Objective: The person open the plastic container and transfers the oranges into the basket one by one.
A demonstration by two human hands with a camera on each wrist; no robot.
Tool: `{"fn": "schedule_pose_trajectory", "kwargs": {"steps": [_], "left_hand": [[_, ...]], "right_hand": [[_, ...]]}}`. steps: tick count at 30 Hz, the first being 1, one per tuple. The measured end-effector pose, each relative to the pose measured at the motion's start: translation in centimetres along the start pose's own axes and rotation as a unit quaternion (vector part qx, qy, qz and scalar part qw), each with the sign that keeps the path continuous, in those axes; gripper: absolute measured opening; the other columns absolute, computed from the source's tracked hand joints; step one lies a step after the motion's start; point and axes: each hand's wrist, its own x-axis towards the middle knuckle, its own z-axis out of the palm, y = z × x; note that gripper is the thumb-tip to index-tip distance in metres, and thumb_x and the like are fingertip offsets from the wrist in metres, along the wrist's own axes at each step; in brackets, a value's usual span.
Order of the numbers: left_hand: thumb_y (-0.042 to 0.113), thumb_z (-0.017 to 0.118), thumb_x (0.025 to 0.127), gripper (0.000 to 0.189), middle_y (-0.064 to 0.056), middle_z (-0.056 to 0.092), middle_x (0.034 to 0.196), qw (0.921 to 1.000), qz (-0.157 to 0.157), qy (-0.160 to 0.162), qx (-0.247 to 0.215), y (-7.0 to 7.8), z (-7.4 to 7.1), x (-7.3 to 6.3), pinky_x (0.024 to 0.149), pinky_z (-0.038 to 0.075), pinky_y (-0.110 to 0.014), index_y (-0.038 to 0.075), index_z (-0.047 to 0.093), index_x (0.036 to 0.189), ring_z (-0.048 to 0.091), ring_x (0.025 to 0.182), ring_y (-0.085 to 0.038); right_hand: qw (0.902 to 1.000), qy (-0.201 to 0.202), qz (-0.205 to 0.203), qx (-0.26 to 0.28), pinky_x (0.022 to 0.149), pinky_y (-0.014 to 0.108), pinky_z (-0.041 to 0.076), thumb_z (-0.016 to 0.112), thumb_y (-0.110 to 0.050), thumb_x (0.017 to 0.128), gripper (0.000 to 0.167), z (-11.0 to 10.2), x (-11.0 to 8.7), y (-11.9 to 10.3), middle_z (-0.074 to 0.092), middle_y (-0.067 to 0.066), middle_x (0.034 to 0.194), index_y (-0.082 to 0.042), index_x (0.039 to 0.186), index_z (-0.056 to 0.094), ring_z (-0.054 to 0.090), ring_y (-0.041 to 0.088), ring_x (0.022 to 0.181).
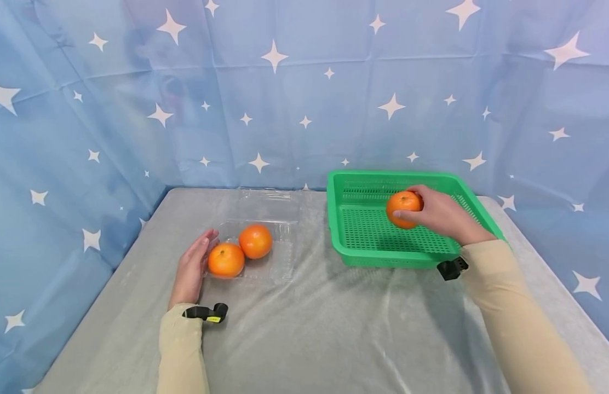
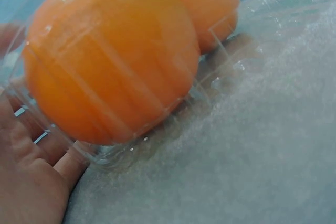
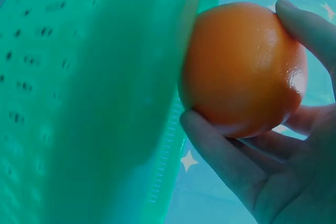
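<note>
My right hand (image 1: 442, 214) grips an orange (image 1: 402, 210) over the green basket (image 1: 383, 257). In the right wrist view, thumb and fingers close around that orange (image 3: 241, 69). My left hand (image 1: 190, 269) rests against the left side of a clear plastic container (image 1: 283, 262), its fingers fairly straight. Two more oranges lie inside this container: one at the front left (image 1: 226, 260) and one behind it to the right (image 1: 256, 241). The left wrist view shows the nearer orange (image 2: 113, 61) through the clear wall, with the left palm (image 2: 31, 177) beside it.
The container's clear lid (image 1: 270, 205) is folded back toward the curtain. A grey cloth (image 1: 304, 328) covers the table and has some wrinkles. A blue curtain (image 1: 304, 93) with white stars stands behind the table and along both sides.
</note>
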Motion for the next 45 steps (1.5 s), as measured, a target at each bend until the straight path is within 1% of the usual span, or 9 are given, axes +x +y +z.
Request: {"fn": "schedule_pose_trajectory", "kwargs": {"steps": [8,14,17,22,27,32,36,40,45], "left_hand": [[0.048,0.038,0.091,0.055,0.0,0.038,0.138,0.9999,0.007,-0.01,0.006,1.7,0.4,-0.9,0.104,0.021,-0.045,0.019,0.035,0.138,0.033,0.127,-0.019],[0.054,0.04,0.088,0.057,0.004,0.04,0.136,0.9999,-0.005,0.001,0.013,1.0,-0.1,-0.2,0.104,0.022,-0.044,0.024,0.038,0.136,0.035,0.126,-0.015],[0.056,0.041,0.087,0.057,0.006,0.041,0.136,0.9999,-0.006,0.005,0.013,0.5,-0.4,0.3,0.104,0.022,-0.043,0.026,0.039,0.135,0.035,0.125,-0.014],[0.055,0.041,0.087,0.056,0.006,0.041,0.135,0.9999,0.0,0.007,0.011,0.2,-0.5,0.5,0.104,0.023,-0.044,0.025,0.039,0.135,0.036,0.125,-0.014],[0.054,0.041,0.087,0.058,0.005,0.04,0.136,0.9999,0.003,0.007,0.009,0.3,-0.6,0.5,0.104,0.023,-0.044,0.023,0.038,0.136,0.035,0.125,-0.015],[0.049,0.046,0.088,0.056,0.004,0.04,0.136,1.0,0.004,0.008,-0.001,0.3,-0.8,0.7,0.103,0.025,-0.041,0.022,0.038,0.136,0.036,0.124,-0.015],[0.044,0.049,0.088,0.052,0.005,0.042,0.134,0.9999,0.004,0.015,-0.003,0.1,-0.7,0.8,0.103,0.027,-0.038,0.022,0.04,0.134,0.039,0.122,-0.012],[0.039,0.05,0.089,0.05,0.005,0.043,0.133,0.9999,0.006,0.015,-0.004,-0.1,-0.4,0.8,0.102,0.028,-0.036,0.021,0.04,0.135,0.04,0.121,-0.012],[0.038,0.053,0.088,0.052,0.004,0.043,0.134,0.9998,0.004,0.019,0.001,-0.5,0.1,0.7,0.101,0.029,-0.039,0.02,0.04,0.135,0.04,0.121,-0.014]], "right_hand": [[0.9996,-0.026,-0.001,-0.012,0.06,0.035,0.042,0.051,-0.064,0.076,0.075,-0.6,0.8,0.2,0.057,0.01,0.1,-0.008,0.124,0.042,0.053,0.022,0.075],[0.999,-0.044,0.004,-0.009,0.061,0.035,0.042,0.05,-0.065,0.076,0.074,-0.9,1.5,0.6,0.058,0.01,0.1,-0.01,0.124,0.043,0.054,0.022,0.076],[0.9986,-0.048,0.001,-0.021,0.061,0.036,0.042,0.049,-0.065,0.076,0.074,-1.1,1.8,0.8,0.058,0.01,0.101,-0.01,0.125,0.043,0.054,0.022,0.077],[0.997,-0.063,-0.011,-0.043,0.059,0.035,0.042,0.049,-0.065,0.077,0.074,-1.5,2.3,1.0,0.059,0.009,0.099,-0.008,0.125,0.045,0.054,0.021,0.074],[0.9944,-0.086,-0.026,-0.055,0.058,0.036,0.042,0.052,-0.06,0.078,0.07,-2.1,2.8,1.3,0.059,0.008,0.095,-0.005,0.122,0.046,0.054,0.021,0.073],[0.9906,-0.119,-0.032,-0.06,0.059,0.034,0.043,0.053,-0.059,0.079,0.069,-2.4,3.2,1.4,0.058,0.009,0.098,-0.004,0.12,0.047,0.054,0.02,0.075],[0.9876,-0.148,-0.032,-0.044,0.058,0.032,0.044,0.053,-0.058,0.079,0.069,-2.4,3.4,1.5,0.057,0.009,0.098,-0.003,0.119,0.046,0.054,0.018,0.074],[0.9824,-0.186,-0.016,-0.007,0.058,0.034,0.048,0.056,-0.053,0.08,0.064,-2.2,3.6,2.2,0.055,0.009,0.097,-0.002,0.117,0.047,0.054,0.018,0.073],[0.9749,-0.222,0.005,0.022,0.061,0.036,0.05,0.057,-0.049,0.081,0.066,-2.3,3.8,3.0,0.053,0.014,0.103,0.002,0.121,0.044,0.054,0.021,0.077]]}}
